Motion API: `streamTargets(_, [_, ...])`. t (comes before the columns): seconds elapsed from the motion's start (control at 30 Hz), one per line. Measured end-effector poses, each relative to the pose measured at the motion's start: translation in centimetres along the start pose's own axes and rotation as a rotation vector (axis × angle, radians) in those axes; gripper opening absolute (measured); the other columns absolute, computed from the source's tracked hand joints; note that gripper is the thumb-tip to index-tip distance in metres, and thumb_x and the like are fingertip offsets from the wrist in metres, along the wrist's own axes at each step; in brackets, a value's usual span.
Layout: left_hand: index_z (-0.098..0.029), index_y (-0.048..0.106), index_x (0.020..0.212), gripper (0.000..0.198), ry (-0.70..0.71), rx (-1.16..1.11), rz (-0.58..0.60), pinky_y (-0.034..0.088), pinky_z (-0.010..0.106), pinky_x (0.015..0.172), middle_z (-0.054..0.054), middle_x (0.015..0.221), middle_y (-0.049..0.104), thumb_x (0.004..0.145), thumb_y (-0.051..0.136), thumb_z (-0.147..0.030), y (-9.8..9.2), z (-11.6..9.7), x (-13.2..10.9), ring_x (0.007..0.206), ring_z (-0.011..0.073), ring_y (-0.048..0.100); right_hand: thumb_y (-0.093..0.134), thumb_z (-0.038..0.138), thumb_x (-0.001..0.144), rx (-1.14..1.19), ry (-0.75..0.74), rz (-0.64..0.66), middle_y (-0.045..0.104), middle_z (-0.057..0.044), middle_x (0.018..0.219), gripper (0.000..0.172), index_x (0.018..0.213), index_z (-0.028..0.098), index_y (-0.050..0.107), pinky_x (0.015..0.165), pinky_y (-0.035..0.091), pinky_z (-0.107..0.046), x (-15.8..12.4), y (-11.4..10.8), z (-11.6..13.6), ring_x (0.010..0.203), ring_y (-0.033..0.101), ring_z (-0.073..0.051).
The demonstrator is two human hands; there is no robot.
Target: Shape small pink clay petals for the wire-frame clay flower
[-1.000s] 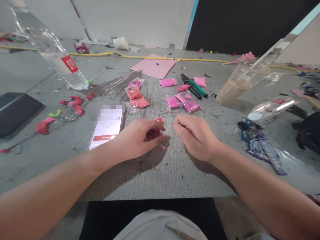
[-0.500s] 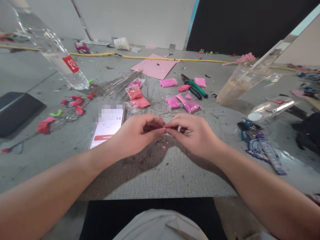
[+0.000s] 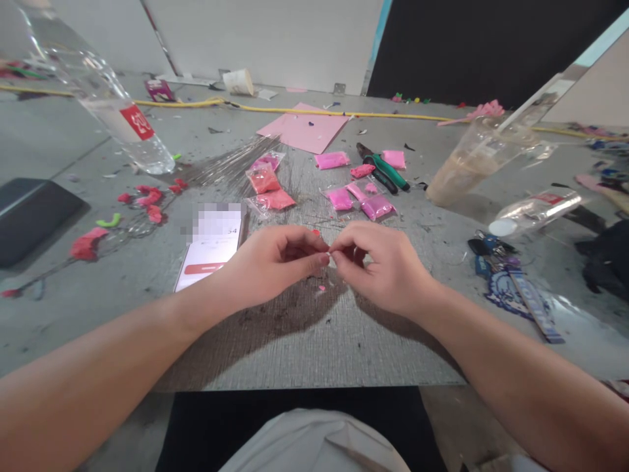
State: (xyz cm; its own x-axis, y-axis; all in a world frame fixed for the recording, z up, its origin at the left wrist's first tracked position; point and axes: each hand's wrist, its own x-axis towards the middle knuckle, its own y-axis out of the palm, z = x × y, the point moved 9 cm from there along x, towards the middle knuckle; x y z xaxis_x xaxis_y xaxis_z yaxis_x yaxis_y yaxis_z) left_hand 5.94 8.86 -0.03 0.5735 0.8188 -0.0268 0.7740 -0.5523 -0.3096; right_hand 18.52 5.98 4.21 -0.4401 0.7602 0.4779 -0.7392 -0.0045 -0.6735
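My left hand [image 3: 278,262] and my right hand [image 3: 386,265] meet above the near part of the table, thumbs and forefingers pinched tip to tip. Between them is a tiny bit of what looks like pink clay, now almost wholly covered by the fingertips. A pink crumb [image 3: 322,288] lies on the table just below the fingers. Beyond my hands are pink clay packets [image 3: 377,206] and orange-red packets [image 3: 272,200], with green-handled pliers [image 3: 390,172] among them. A lit phone [image 3: 209,255] lies beside my left wrist.
Thin wires [image 3: 226,164] fan out near a pink sheet [image 3: 304,130]. Red clay flowers [image 3: 88,244] and a tall water bottle [image 3: 137,137] are at left. To the right stand a drink cup [image 3: 457,167], a lying bottle [image 3: 540,208] and keys with charms [image 3: 511,288].
My fingertips have shifted slightly right. The pink bit that showed between them is now mostly hidden, and my right fingers are curled more.
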Motion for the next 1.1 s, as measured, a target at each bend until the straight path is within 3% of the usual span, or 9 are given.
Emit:
streamTargets(0.1, [-0.021,0.076,0.100,0.019,0.022,0.133,-0.038,0.055,0.028,0.066,0.003,0.087,0.079,0.094,0.069,-0.037,-0.5,-0.2,0.0,0.078,0.0181,0.073,0.056,0.015,0.094,-0.034,0.028,-0.020,0.061,0.000,0.078,0.010,0.086,0.020,0.059,0.065,0.044,-0.027,0.1,-0.4,0.0,0.068,0.055,-0.013])
streamTargets(0.27, [-0.020,0.077,0.098,0.022,0.068,0.380,-0.035,0.053,0.028,0.064,0.002,0.083,0.078,0.095,0.065,-0.037,-0.6,-0.4,0.1,0.073,0.0171,0.070,0.053,0.018,0.098,-0.040,0.045,0.053,0.060,0.001,0.077,0.010,0.089,0.020,0.054,0.063,0.039,-0.027,0.2,0.3,-0.2,0.067,0.052,-0.013])
streamTargets(0.5, [-0.020,0.075,0.094,0.023,0.040,0.266,-0.014,0.050,0.026,0.062,0.000,0.081,0.077,0.096,0.065,-0.040,-0.3,-0.6,0.1,0.072,0.0158,0.068,0.046,0.028,0.106,-0.034,0.132,0.152,0.059,0.000,0.073,0.024,0.086,0.020,0.055,0.060,0.036,-0.029,0.1,1.2,-1.2,0.064,0.051,-0.013])
streamTargets(0.77, [-0.019,0.075,0.089,0.027,-0.002,0.299,-0.064,0.043,0.026,0.056,0.000,0.072,0.071,0.094,0.067,-0.044,-0.8,-0.4,0.1,0.064,0.0140,0.061,0.064,0.029,0.097,0.276,0.300,0.128,0.071,-0.002,0.086,0.010,0.094,0.019,0.065,0.061,0.049,-0.025,-0.4,1.9,-2.7,0.073,0.064,-0.014])
streamTargets(1.1, [-0.018,0.074,0.088,0.026,0.026,0.344,-0.074,0.044,0.027,0.058,-0.001,0.072,0.071,0.095,0.066,-0.042,-0.9,-0.8,0.1,0.065,0.0138,0.061,0.068,0.034,0.096,0.271,0.305,0.117,0.064,0.002,0.073,0.019,0.085,0.019,0.062,0.052,0.043,-0.022,-0.3,1.7,-2.6,0.061,0.056,-0.010])
